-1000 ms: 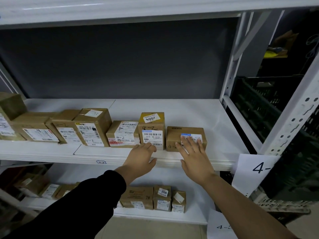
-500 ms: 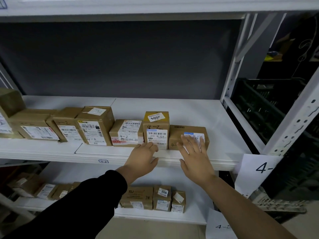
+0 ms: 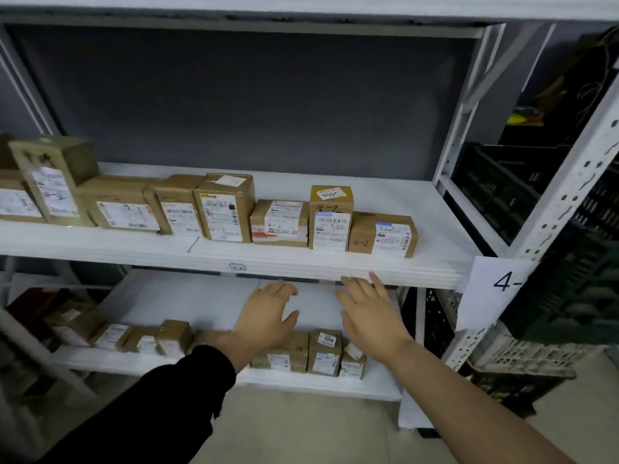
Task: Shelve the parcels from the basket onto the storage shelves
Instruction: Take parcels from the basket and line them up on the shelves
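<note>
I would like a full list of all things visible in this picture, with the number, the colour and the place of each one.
rack: one, white, fills the view
upper parcels: about eight, brown with white labels, in a row on the middle shelf
lower parcels: at least six, brown, on the lower shelf; the left ones are blurred
paper sign: one, white, marked "4-", on the right post
dark crate: one, dark, behind the right post
pale crate: one, whitish, low at right
sleeve: one, black, left arm
left grip: one bare hand, open, empty, below the middle shelf's edge
right grip: one bare hand, open, empty, fingertips by that edge
</note>
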